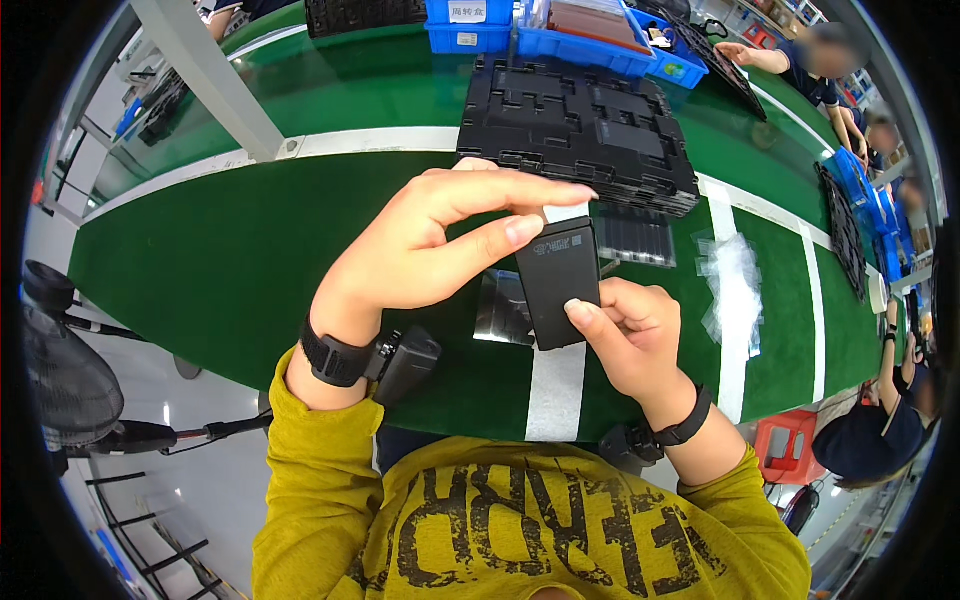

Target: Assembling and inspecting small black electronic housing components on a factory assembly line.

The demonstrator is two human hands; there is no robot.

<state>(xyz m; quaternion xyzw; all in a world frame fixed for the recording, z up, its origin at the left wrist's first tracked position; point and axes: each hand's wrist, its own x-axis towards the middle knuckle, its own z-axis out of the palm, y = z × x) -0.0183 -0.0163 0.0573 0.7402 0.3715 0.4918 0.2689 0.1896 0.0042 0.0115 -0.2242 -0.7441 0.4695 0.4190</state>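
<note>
My right hand [630,340] holds a flat black rectangular part [558,280] upright over the green bench, thumb pressed on its lower edge. My left hand [430,245] reaches in from the left, with thumb and forefinger pinching at the part's top left corner, the other fingers spread above it. A shiny dark sheet [500,310] lies on the bench just under the part. Both wrists wear black straps.
A stack of black moulded trays [580,130] stands on the green bench [230,260] behind my hands. Clear film pieces [730,285] lie to the right. Blue bins [580,40] sit at the back. Other people work at the far right. A fan [60,370] stands at left.
</note>
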